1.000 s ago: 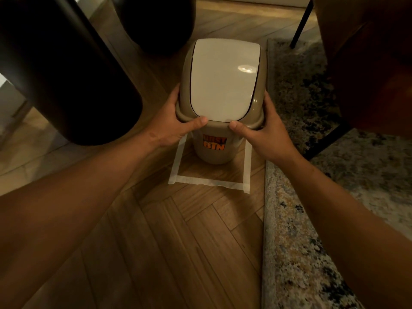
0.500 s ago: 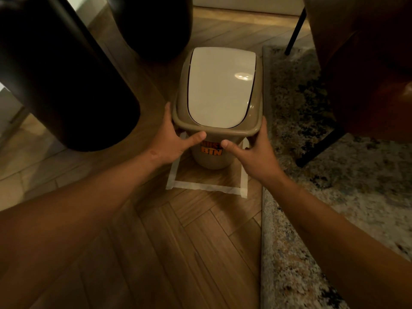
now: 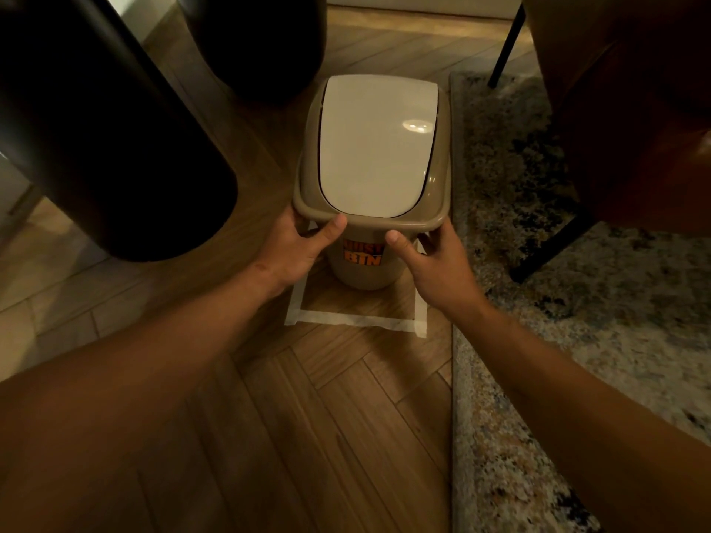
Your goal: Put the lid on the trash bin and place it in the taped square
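Note:
A beige trash bin with an orange label stands on the wood floor inside the white taped square. Its beige lid with a white swing flap sits on top of it. My left hand holds the lid's front left corner, thumb on the front rim and fingers round the side. At the front right corner is my right hand, its fingers curled under the rim and its thumb just below the rim against the bin. The far side of the taped square is hidden behind the bin.
A big dark cylinder hangs close on the left, and a second dark one is behind the bin. A speckled rug borders the square on the right. On the rug stands a brown chair with black legs.
The bin has come down from above the floor to stand inside the taped square. Both hands went down with it and now sit at the rim's front corners.

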Available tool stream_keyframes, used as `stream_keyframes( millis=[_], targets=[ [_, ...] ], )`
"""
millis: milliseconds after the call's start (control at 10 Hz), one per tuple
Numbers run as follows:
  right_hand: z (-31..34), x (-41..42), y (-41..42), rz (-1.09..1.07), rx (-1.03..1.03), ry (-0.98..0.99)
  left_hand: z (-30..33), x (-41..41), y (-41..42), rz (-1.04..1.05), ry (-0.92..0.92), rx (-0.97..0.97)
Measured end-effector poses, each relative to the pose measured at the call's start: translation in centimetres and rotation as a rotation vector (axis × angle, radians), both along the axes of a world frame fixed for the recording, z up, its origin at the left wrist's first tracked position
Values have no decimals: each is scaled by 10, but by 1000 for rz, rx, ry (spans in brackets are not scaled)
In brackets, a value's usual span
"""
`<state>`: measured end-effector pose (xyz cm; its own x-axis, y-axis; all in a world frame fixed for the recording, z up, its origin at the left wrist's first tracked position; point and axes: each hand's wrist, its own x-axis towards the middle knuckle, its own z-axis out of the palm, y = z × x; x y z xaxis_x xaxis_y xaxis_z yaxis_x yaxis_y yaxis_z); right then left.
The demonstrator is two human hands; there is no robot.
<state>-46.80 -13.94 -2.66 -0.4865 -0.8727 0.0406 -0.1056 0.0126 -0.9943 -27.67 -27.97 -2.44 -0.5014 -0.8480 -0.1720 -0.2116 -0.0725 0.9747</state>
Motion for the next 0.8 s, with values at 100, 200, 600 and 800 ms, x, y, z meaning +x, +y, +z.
stream_keyframes(
  millis=[100,200,600,800],
  targets=[
    [1,0,1,0,2,5,2,-1,1,-13,7,12],
    [1,0,2,3,0,10,4,-1,2,-21,18,20],
    [-8,-3,1,18,25,-21,6,2,3,-13,8,20],
    [3,-14,6,52,106,-6,7,7,5,-5,-53,-51]
  ],
)
